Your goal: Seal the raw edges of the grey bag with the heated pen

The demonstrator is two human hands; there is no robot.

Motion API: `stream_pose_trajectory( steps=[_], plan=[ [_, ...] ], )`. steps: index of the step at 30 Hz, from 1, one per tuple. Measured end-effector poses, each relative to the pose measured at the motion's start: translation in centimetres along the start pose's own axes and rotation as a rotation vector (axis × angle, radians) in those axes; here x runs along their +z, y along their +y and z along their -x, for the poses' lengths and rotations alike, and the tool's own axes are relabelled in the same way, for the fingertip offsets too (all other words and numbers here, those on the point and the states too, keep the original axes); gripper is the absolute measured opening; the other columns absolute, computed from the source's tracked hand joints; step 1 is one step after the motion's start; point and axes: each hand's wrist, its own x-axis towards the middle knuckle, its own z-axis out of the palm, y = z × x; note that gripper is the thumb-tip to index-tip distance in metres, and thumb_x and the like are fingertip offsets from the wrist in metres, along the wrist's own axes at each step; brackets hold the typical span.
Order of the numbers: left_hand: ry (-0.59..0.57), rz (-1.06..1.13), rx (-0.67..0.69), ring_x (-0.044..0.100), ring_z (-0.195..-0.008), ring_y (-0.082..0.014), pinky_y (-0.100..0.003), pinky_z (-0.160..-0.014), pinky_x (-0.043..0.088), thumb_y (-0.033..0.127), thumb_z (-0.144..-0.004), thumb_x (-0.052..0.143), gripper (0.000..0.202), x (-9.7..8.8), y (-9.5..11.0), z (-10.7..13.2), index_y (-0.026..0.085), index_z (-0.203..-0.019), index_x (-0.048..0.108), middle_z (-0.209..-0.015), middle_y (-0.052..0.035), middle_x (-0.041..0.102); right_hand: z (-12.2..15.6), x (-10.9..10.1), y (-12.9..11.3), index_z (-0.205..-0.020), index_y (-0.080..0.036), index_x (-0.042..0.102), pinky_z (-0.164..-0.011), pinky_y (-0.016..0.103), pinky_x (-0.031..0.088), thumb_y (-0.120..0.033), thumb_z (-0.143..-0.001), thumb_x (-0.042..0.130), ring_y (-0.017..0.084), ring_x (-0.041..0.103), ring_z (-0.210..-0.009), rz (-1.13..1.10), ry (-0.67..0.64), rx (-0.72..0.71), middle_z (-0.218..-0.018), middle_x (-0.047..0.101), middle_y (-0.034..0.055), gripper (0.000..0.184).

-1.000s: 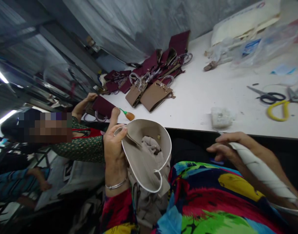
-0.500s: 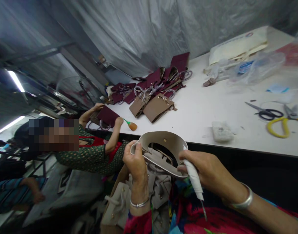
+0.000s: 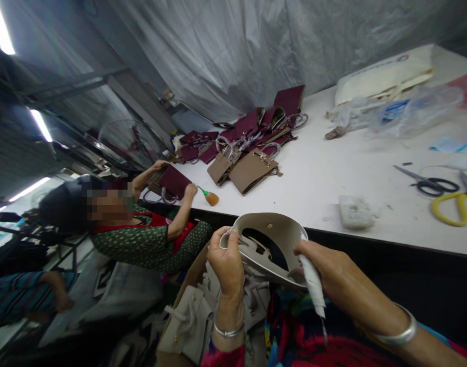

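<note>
A light grey-beige handbag is held with its open top toward me, near the front edge of the table. My left hand is closed on its left end, thumb and fingers pinching the rim. At the other end, my right hand grips the right edge, its fingers partly hidden inside. That same hand also holds a white-wrapped tool with a thin metal tip pointing down toward my lap. Below the bag, a cardboard box contains several similar beige bags.
Maroon and brown handbags lie piled on the white table. Black scissors, yellow-handled scissors and a whitish block are at right. A co-worker at left handles a maroon bag beside an orange bottle.
The view has shifted slightly, so the table things appear moved. Both hands keep their hold on the beige bag, which is tilted a little differently. The white-wrapped tool stays in my right hand.
</note>
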Motion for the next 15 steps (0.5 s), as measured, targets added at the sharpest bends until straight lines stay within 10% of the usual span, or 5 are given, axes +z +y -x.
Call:
stream_pose_trajectory(
  steps=[15],
  plan=[
    [-0.07, 0.298, -0.25, 0.062, -0.07, -0.0159, -0.026, -0.068, 0.051, 0.038, -0.075, 0.082, 0.031, -0.7, -0.7, 0.2, 0.015, -0.089, 0.069, -0.081, -0.0024, 0.069, 1.1, 0.1, 0.7, -0.107, -0.032, 0.061, -0.055, 0.028, 0.055, -0.024, -0.092, 0.058, 0.02, 0.068, -0.06, -0.164, 0.249, 0.136, -0.077, 0.069, -0.0011, 0.018]
  ],
)
